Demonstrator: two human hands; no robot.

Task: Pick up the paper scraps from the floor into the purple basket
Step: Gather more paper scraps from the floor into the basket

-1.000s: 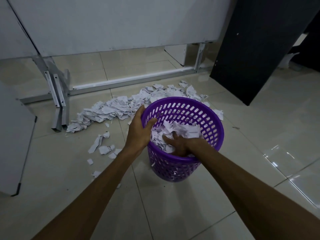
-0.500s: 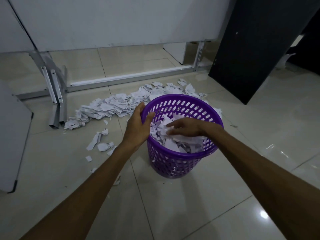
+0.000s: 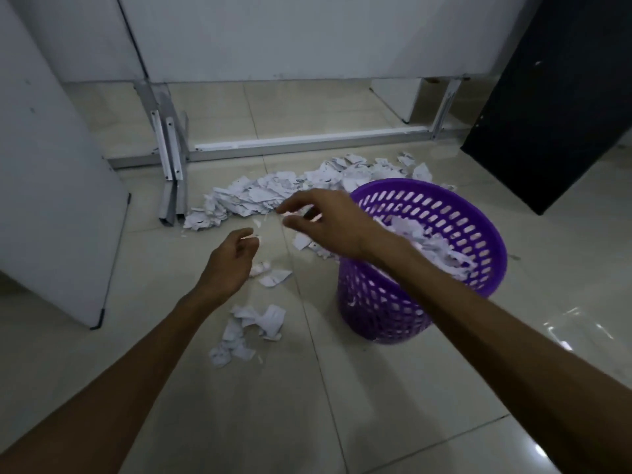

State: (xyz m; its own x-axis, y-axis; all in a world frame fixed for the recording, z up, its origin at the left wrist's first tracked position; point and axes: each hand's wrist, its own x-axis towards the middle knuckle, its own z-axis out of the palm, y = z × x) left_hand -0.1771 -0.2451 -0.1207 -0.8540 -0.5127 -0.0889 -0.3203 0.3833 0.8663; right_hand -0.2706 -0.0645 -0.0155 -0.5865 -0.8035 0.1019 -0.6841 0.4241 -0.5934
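The purple basket [image 3: 478, 213] stands on the tiled floor at the right, with white paper scraps heaped inside it. A long pile of paper scraps [image 3: 270, 193] lies on the floor behind and left of it. A smaller clump of scraps [image 3: 253, 326] lies near my left forearm, and a few loose pieces [image 3: 273, 277] sit between the hands. My left hand [image 3: 229, 265] hovers over the floor, fingers loosely curled, holding nothing. My right hand [image 3: 328, 224] is out of the basket, left of its rim, fingers relaxed and spread, empty.
A metal table frame [image 3: 171, 159] with a floor rail stands behind the pile. A white panel [image 3: 51, 200] leans at the left. A black board [image 3: 554, 107] leans at the right. Glossy floor tiles [image 3: 376, 405] stretch toward me.
My left hand let go of the basket rim and moved left over the floor. My right hand came out of the basket and moved left. The view shifted left.
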